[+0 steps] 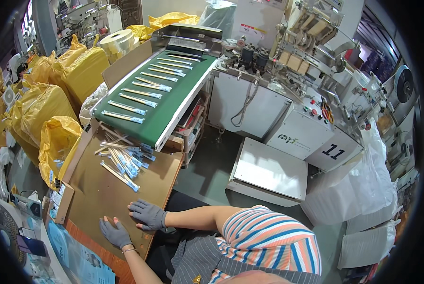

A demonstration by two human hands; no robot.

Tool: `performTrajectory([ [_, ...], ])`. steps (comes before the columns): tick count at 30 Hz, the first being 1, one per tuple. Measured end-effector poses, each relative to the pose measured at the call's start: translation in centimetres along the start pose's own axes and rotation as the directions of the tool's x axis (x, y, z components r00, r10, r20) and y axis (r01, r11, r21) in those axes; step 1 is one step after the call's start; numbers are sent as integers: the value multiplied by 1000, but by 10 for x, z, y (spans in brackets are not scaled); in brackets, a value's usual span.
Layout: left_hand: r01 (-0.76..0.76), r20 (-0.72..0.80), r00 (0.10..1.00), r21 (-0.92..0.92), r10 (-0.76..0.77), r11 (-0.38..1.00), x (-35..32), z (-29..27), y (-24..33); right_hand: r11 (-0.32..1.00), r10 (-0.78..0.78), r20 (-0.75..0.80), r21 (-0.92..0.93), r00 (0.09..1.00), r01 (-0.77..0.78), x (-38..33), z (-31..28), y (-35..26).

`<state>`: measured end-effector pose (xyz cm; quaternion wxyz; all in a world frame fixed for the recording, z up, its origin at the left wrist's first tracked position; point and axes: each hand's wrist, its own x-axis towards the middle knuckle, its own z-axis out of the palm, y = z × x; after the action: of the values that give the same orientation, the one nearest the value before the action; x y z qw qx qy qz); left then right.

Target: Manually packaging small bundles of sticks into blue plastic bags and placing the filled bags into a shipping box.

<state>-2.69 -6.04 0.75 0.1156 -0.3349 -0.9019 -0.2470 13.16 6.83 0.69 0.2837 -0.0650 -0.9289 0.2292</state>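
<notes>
While both hands are resting on the brown board (86, 199), neither is gripping anything: the left hand (115, 233) is lying palm down with fingers a little apart, and the right hand (148, 215) is lying flat just beside it, its wrist crossing the board's right edge. Gloves are covering both, leaving some fingertips bare.

Beyond them the packets (119, 158) are lying in a loose, crisscrossed pile, pale sticks showing through film with blue ends. They are probably light and stiff lengthwise, the film likely slippery, so pinching one across its middle should be steadier than pulling at an end; the thin sticks could snap if bent. Bare board is stretching between pile and hands, giving sliding room.

Leftward, a cardboard wall (78, 155) is edging the board, with a yellow bag (48, 158) standing outside. Farther off, the green belt (174, 99) is carrying more packets, its near end overhanging the board's far part.
</notes>
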Motion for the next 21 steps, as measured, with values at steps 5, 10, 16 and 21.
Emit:
performTrajectory([
  [5, -4, -1, 1000, 2, 4, 1000, 0, -1, 0, 1000, 3, -8, 2, 1000, -3, 0, 3, 0],
  [10, -15, -14, 1000, 1, 15, 1000, 0, 0, -2, 1000, 4, -6, 4, 1000, -4, 0, 2, -1],
  [16, -9, -4, 1000, 4, 9, 1000, 0, -1, -2, 1000, -3, -11, -14, 1000, 3, 1, -2, -3],
  [21, 3, 4, 1000, 0, -3, 1000, 0, -3, 2, 1000, 13, -2, -7, 1000, -13, -1, 1, -1],
])
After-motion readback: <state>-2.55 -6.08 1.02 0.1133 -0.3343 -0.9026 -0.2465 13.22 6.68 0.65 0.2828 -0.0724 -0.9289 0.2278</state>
